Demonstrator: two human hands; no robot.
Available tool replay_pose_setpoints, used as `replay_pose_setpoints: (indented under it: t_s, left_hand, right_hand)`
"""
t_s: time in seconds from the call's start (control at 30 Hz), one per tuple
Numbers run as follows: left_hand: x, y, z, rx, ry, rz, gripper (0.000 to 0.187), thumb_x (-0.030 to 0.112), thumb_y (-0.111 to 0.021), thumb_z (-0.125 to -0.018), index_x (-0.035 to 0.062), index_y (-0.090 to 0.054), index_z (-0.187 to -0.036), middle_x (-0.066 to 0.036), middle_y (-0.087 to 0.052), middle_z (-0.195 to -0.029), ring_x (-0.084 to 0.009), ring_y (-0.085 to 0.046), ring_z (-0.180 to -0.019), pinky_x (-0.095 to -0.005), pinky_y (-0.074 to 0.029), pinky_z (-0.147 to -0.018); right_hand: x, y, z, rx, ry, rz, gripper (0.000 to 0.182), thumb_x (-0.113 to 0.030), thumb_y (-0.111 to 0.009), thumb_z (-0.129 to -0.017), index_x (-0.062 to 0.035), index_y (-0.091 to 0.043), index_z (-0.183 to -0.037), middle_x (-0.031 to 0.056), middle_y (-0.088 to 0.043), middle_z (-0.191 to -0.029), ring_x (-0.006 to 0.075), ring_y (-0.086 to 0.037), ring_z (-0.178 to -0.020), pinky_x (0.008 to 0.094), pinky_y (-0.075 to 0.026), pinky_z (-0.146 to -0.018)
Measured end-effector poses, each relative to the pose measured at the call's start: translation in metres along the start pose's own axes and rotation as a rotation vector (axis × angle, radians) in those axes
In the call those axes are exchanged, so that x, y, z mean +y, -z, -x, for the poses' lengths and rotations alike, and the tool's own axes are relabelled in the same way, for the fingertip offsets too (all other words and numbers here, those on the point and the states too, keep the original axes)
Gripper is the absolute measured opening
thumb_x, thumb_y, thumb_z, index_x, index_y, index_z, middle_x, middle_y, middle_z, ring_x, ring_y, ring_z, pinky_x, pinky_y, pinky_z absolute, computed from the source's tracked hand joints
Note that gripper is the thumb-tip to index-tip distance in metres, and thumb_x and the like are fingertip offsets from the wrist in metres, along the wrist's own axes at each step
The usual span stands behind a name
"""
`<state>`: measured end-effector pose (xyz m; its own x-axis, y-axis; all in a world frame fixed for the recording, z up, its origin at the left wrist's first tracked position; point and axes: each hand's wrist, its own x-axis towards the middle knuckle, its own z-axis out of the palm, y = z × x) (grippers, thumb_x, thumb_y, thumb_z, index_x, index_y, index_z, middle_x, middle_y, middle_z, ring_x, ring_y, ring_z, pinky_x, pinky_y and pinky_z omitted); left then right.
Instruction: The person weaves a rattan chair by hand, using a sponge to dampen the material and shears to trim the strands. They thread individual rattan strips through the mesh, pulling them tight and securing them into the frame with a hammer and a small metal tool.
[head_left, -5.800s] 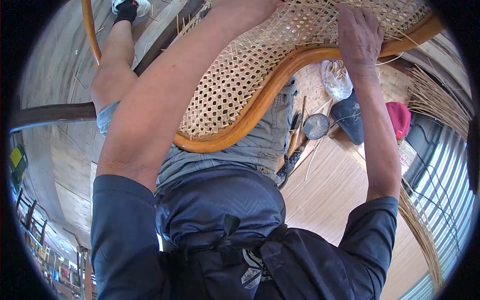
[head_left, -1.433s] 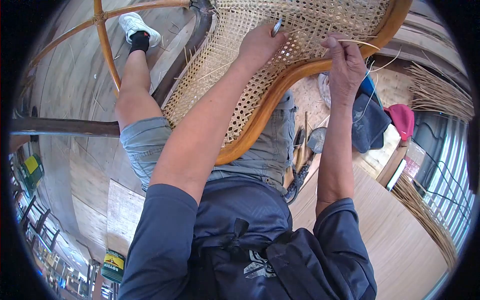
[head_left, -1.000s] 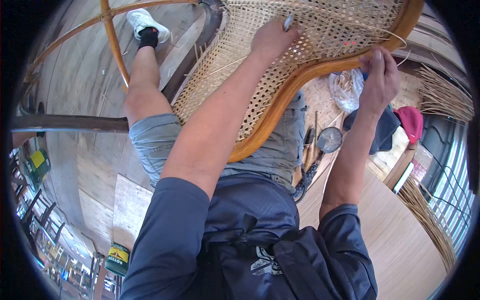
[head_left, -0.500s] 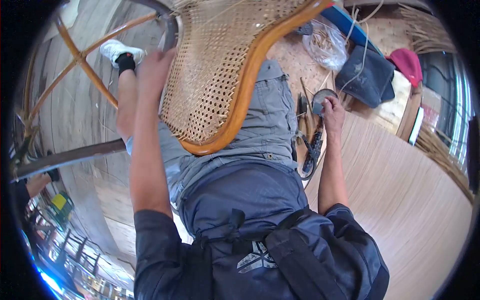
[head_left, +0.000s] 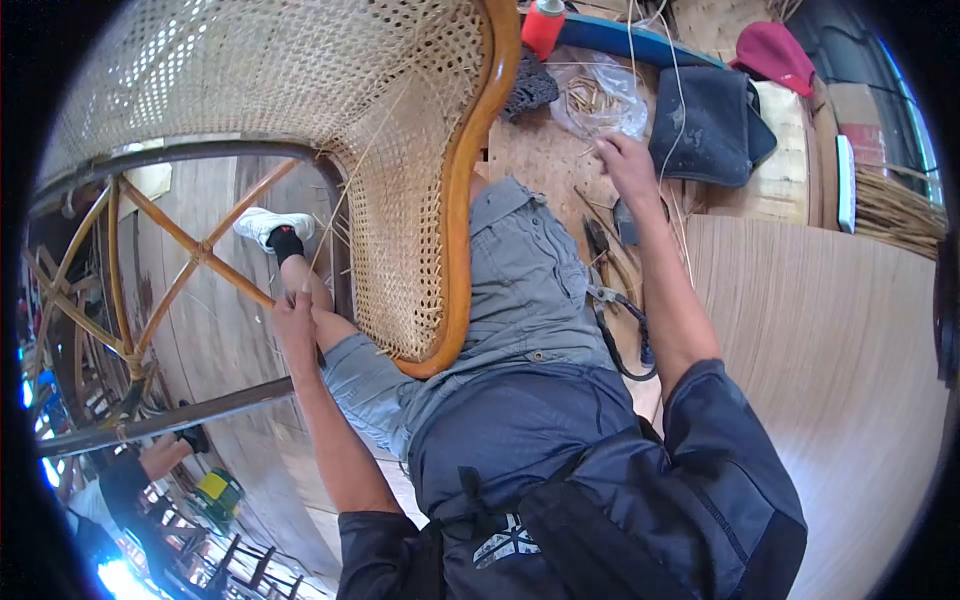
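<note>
A chair with a woven cane panel (head_left: 400, 240) and an orange-brown wooden rim (head_left: 460, 200) leans across my lap. My left hand (head_left: 296, 325) is closed with the thumb up, beside the panel near a crossed rattan brace (head_left: 235, 275); what it grips, if anything, is too small to make out. My right hand (head_left: 628, 165) is pinched at the edge of a clear plastic bag (head_left: 610, 105) of short cane pieces. A thin sliver seems to show at its fingertips. Below the right wrist, a dark grey tool (head_left: 626, 222) lies partly hidden by the forearm.
Pliers (head_left: 598, 238) and other hand tools lie on the board beside my thigh. A dark pouch (head_left: 700, 125), a red cap (head_left: 775, 58) and an orange-red spool (head_left: 543, 28) are farther off. At right stands a wood-grain surface (head_left: 800, 340). Another person's leg (head_left: 165, 455) shows at lower left.
My right hand has left the grey tool and moved forward to the plastic bag. My left hand has come back from the panel's side edge. The view has swung, showing more of the chair.
</note>
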<state>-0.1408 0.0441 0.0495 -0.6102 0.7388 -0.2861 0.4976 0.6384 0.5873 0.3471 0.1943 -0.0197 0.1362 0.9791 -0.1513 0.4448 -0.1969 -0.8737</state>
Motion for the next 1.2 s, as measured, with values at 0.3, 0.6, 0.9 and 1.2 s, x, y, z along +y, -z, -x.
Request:
replay_pose_setpoints:
  t_s: [0.3, 0.6, 0.9, 1.2]
  left_hand:
    - [-0.056, 0.01, 0.057, -0.013, 0.239, 0.307, 0.032, 0.034, -0.06, -0.087, 0.0035, -0.057, -0.076, 0.0, -0.051, -0.062, -0.006, -0.041, -0.045, -0.021, -0.031, -0.041]
    - [-0.001, -0.003, 0.089, -0.17, 0.091, 0.321, 0.031, 0.031, -0.055, -0.09, 0.0009, -0.06, -0.085, -0.002, -0.054, -0.067, -0.0063, -0.042, -0.046, -0.021, -0.033, -0.043]
    - [0.048, -0.028, 0.125, -0.421, 0.013, 0.462, 0.027, 0.028, -0.057, -0.09, 0.0017, -0.062, -0.096, 0.0, -0.057, -0.072, -0.0039, -0.047, -0.056, -0.0194, -0.037, -0.049]
    - [0.174, -0.087, 0.144, -0.865, -0.531, 0.355, 0.05, 0.041, -0.061, -0.082, 0.0019, -0.056, -0.113, -0.02, -0.064, -0.095, -0.0316, -0.062, -0.09, -0.0384, -0.048, -0.078]
  right_hand:
    - [-0.001, 0.078, 0.019, -0.011, -0.008, 0.255, 0.024, -0.02, -0.058, -0.084, -0.0024, -0.064, -0.099, 0.0127, -0.066, -0.082, 0.0231, -0.063, -0.074, 0.0318, -0.048, -0.07]
    - [0.002, 0.046, 0.089, -0.092, 0.482, 0.912, 0.05, -0.011, -0.072, -0.068, -0.0119, -0.055, -0.115, 0.0088, -0.054, -0.117, 0.0288, -0.048, -0.113, 0.04, -0.04, -0.091]
    - [0.038, 0.071, 0.032, -0.374, 0.618, 1.173, 0.005, -0.015, -0.056, -0.077, -0.0122, -0.059, -0.08, 0.0076, -0.052, -0.068, 0.0297, -0.057, -0.075, 0.0476, -0.038, -0.072]
    - [-0.088, 0.081, 0.091, 0.028, -0.109, -0.231, 0.022, -0.01, -0.055, -0.091, 0.0023, -0.059, -0.109, 0.0015, -0.062, -0.096, 0.0102, -0.057, -0.089, 0.0241, -0.045, -0.082]
